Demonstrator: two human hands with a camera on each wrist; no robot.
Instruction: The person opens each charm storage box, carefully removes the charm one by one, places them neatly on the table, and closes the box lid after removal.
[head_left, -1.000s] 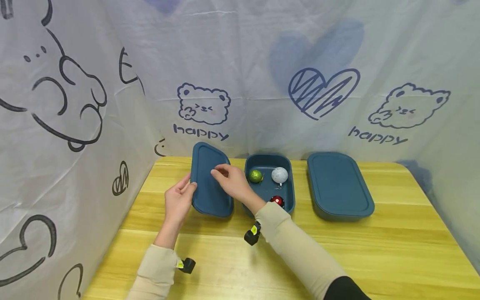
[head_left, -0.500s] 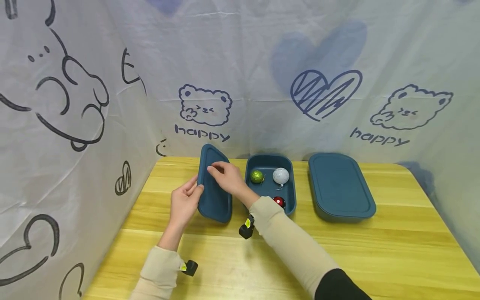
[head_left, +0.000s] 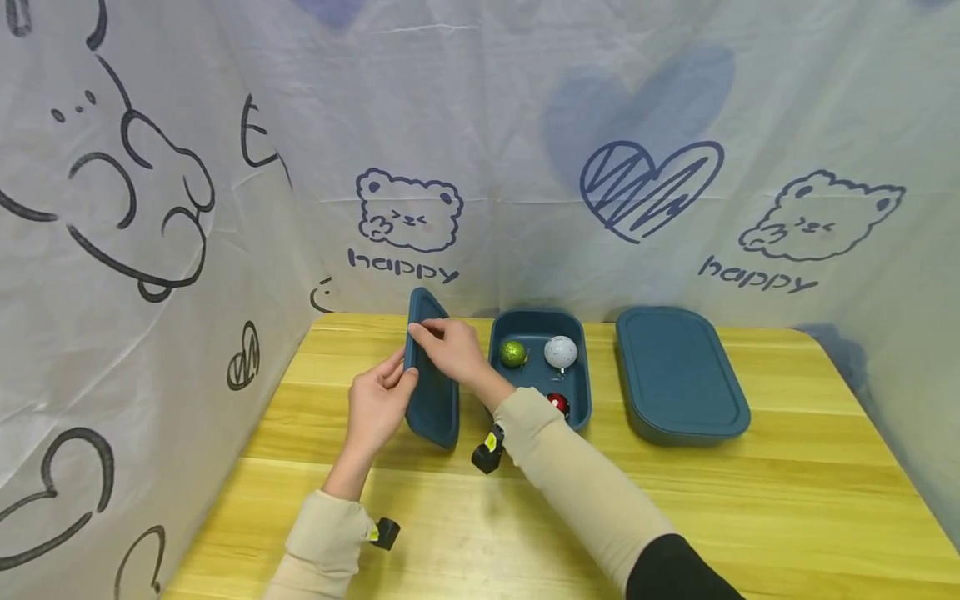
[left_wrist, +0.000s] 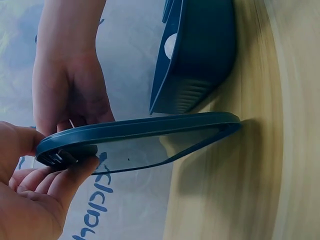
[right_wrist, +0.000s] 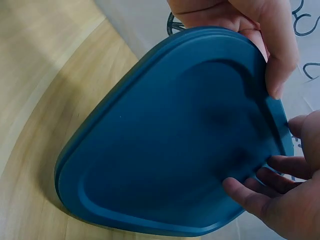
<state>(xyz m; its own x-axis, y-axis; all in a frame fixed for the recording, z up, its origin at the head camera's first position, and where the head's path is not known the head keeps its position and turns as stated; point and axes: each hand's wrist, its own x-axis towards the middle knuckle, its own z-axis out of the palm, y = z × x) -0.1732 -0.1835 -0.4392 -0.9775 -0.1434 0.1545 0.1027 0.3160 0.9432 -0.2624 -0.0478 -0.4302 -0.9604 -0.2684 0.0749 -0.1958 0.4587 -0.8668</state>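
A dark blue box lid (head_left: 437, 387) stands steeply tilted on its side, left of the open box. My left hand (head_left: 381, 402) grips its left edge, thumb on the near face and fingers behind, as the right wrist view shows. My right hand (head_left: 453, 354) holds the same edge farther back; in the right wrist view its thumb is at the rim and its fingertips (right_wrist: 235, 186) lie on the face. Inside the open dark blue box (head_left: 581, 333) lie a green glittery ball (head_left: 513, 353), a white speckled ball (head_left: 560, 352) and a red ball (head_left: 557, 403), partly hidden by my sleeve.
A second dark blue box (head_left: 682, 375) with its lid on stands to the right on the wooden table (head_left: 810, 467). White cloth (head_left: 517, 108) with drawings hangs behind and at the sides. A small black device sits on each wrist.
The lid has tipped from facing up at a slant to nearly upright, its left edge moving right. My left hand has moved right with it; my right hand has shifted slightly left onto the edge.
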